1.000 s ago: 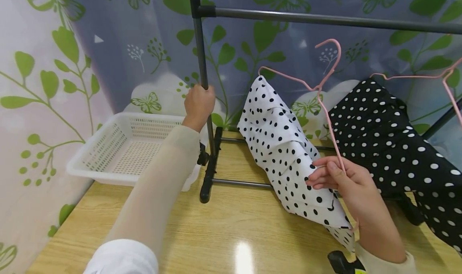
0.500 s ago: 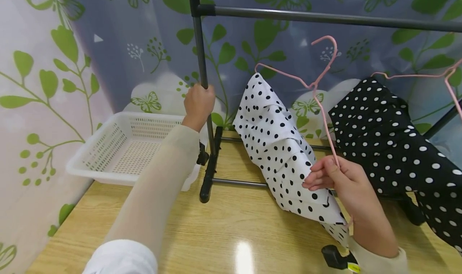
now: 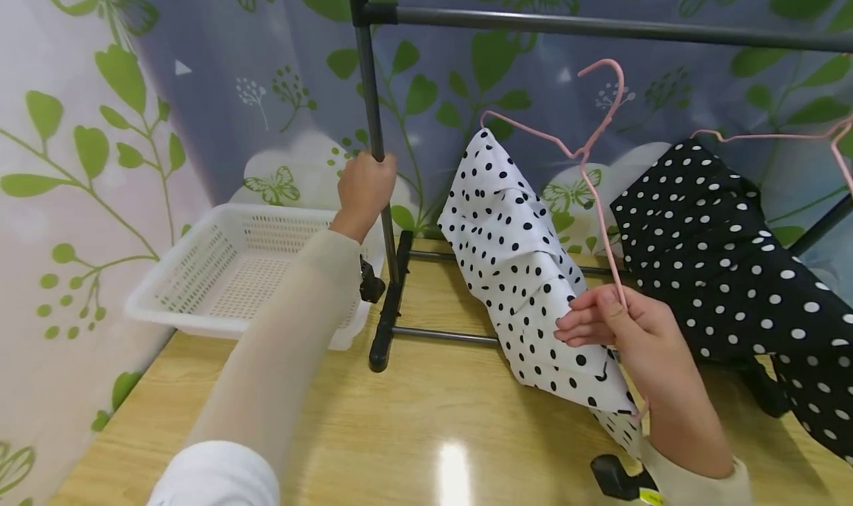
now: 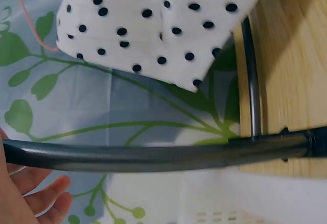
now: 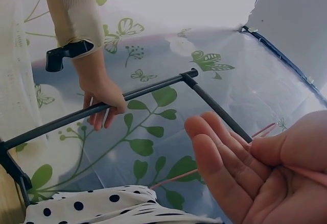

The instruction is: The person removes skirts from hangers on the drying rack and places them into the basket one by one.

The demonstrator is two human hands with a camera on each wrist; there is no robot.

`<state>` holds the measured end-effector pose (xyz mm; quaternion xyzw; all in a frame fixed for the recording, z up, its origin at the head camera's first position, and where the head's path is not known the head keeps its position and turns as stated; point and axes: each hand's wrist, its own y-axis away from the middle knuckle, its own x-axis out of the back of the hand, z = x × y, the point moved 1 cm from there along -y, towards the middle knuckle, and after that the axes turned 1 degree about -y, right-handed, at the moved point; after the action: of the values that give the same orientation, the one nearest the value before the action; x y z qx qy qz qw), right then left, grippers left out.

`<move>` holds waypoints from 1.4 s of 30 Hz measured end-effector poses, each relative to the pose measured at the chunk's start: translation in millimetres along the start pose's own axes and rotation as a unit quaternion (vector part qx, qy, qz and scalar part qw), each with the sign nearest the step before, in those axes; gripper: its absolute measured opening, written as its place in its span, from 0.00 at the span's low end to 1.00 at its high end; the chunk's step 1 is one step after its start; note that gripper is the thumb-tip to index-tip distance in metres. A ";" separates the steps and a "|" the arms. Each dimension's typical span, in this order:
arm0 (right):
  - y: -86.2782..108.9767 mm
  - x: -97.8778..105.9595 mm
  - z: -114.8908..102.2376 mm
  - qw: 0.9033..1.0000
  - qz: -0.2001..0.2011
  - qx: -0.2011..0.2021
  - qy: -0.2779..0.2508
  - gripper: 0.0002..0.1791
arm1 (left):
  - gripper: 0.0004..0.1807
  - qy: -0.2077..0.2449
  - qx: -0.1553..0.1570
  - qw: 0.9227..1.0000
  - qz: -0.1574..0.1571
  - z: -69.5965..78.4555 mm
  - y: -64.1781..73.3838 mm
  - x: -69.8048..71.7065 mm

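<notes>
My left hand (image 3: 366, 189) holds the dark upright pole (image 3: 370, 98) of a clothes rack. In the right wrist view its thumb and fingers lie about that pole, the fingers hanging loosely. My right hand (image 3: 633, 335) pinches one arm of a pink hanger (image 3: 586, 147) between thumb and fingers, the other fingers fairly straight. On the hanger hangs a white garment with black dots (image 3: 509, 247). The hook points up, below the rack's top bar (image 3: 566, 23) and apart from it. The garment's lower end is partly hidden behind my right hand and wrist.
A white plastic basket (image 3: 180, 319) stands left of the rack, partly behind my left arm. At the right, a black garment with white dots (image 3: 720, 254) hangs on another pink hanger (image 3: 773, 136). The rack's base (image 3: 389, 321) rests on the wooden table (image 3: 373, 432).
My right hand has moved slightly left, and the pink hanger with the white dotted garment has risen a little towards the top bar. My left hand stays on the pole.
</notes>
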<state>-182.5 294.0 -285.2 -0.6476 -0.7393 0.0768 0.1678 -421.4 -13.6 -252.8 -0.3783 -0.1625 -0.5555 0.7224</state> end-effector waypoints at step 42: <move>1.5 -2.2 -5.9 0.999 -0.015 0.007 0.046 0.20 | 0.45 0.201 -0.176 0.962 0.062 47.7 103.6 7.9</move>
<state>-178.8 291.5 -280.6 -0.6382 -0.7398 0.0494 0.2075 -314.1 25.8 -254.0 -0.3897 0.1107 -0.5938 0.6952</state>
